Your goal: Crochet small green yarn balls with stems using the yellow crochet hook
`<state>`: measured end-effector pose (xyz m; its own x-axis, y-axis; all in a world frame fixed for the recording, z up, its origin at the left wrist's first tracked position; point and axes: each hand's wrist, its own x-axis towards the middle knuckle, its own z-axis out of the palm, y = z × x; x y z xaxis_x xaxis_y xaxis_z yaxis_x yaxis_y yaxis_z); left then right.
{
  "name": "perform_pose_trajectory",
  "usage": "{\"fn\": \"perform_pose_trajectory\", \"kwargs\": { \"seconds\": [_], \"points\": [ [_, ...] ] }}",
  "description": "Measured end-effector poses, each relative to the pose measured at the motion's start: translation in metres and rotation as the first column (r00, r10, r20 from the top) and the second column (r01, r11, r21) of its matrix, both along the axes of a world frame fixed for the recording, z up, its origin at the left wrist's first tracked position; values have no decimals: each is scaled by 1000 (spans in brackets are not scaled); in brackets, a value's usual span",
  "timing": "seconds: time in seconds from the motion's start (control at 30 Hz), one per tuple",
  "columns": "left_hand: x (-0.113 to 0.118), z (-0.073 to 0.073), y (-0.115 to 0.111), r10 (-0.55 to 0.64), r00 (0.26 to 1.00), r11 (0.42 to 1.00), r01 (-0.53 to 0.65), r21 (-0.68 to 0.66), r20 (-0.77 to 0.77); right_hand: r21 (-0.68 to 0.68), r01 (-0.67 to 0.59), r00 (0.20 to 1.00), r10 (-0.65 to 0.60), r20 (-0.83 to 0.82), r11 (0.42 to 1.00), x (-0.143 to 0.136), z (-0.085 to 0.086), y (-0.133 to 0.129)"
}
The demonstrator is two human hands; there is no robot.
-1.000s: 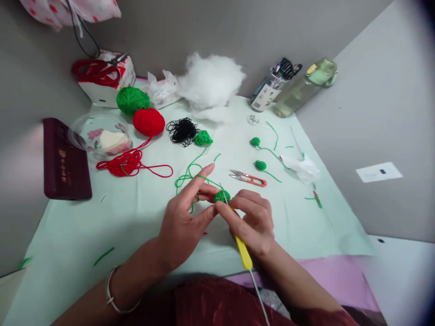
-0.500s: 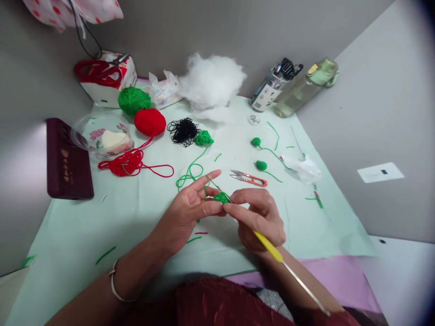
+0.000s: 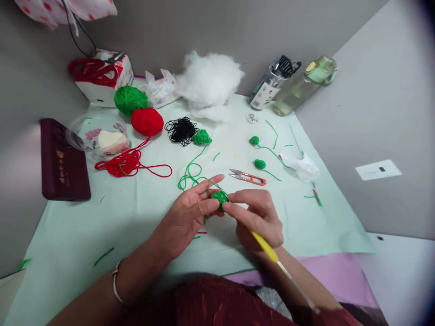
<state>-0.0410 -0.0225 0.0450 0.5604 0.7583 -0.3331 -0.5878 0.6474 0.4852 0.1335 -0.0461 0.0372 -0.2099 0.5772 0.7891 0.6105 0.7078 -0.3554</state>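
My left hand (image 3: 190,210) pinches a small green crocheted piece (image 3: 219,198) between thumb and fingers, its index finger stretched out with green yarn running over it. Closed around a crochet hook (image 3: 267,247) with a yellow handle is my right hand (image 3: 260,217); the hook's tip is at the green piece, hidden by fingers and yarn. From the left hand the green yarn (image 3: 190,174) loops over the cloth to a small green yarn ball (image 3: 203,137). Orange-handled thread snips (image 3: 249,177) lie just beyond the right hand. Two small green crocheted balls (image 3: 260,164) with yarn tails rest farther right.
A red yarn ball (image 3: 147,121), a large green ball (image 3: 131,100), black yarn (image 3: 181,131) and white stuffing (image 3: 212,79) lie at the back. At left stand a maroon case (image 3: 64,160) and a clear bowl (image 3: 79,136). A bottle (image 3: 302,88) and pen holder (image 3: 267,88) stand back right.
The left index finger has tipped toward the right and the green piece has turned slightly in the fingers. The hook's tip now lies lower, less visible. The whole view has shifted a little.
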Motion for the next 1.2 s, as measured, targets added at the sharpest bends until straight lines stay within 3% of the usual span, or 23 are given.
{"fn": "perform_pose_trajectory", "kwargs": {
  "seconds": [0.1, 0.23, 0.33, 0.53, 0.63, 0.67, 0.7, 0.8, 0.87, 1.2],
  "points": [
    [-4, -2, 3, -11, 1000, 999, 10, 50, 15, -104, -75, 970, 48, -236, 992, -3, 6, 6],
    [-10, -4, 5, 67, 990, 979, -42, 197, -122, -245, -192, 934, 101, -342, 950, -3, 13, 10],
    [-13, -2, 7, 111, 965, 950, -32, 312, -237, -356, -262, 880, 71, -469, 897, 2, 18, 9],
    [-19, 5, 10, 124, 919, 885, 69, 461, -375, -538, -497, 650, -118, -750, 681, 8, 24, 14],
    [-17, 4, 8, 148, 905, 869, 73, 489, -398, -557, -614, 589, -146, -795, 559, 5, 21, 17],
    [-15, 3, 7, 159, 904, 869, 62, 491, -396, -552, -632, 587, -129, -799, 543, 3, 18, 17],
    [-13, 1, 6, 164, 906, 875, 50, 482, -391, -546, -627, 600, -103, -794, 555, 1, 15, 17],
    [-8, -4, 3, 150, 924, 917, 3, 398, -351, -519, -477, 711, -35, -703, 709, -5, 5, 15],
    [-8, -7, 2, 133, 943, 941, -24, 338, -305, -507, -395, 769, -26, -639, 766, -7, 2, 14],
    [-9, -8, 6, -16, 988, 985, 42, 167, -156, -428, -313, 858, 60, -509, 848, -9, 6, 12]
  ]
}}
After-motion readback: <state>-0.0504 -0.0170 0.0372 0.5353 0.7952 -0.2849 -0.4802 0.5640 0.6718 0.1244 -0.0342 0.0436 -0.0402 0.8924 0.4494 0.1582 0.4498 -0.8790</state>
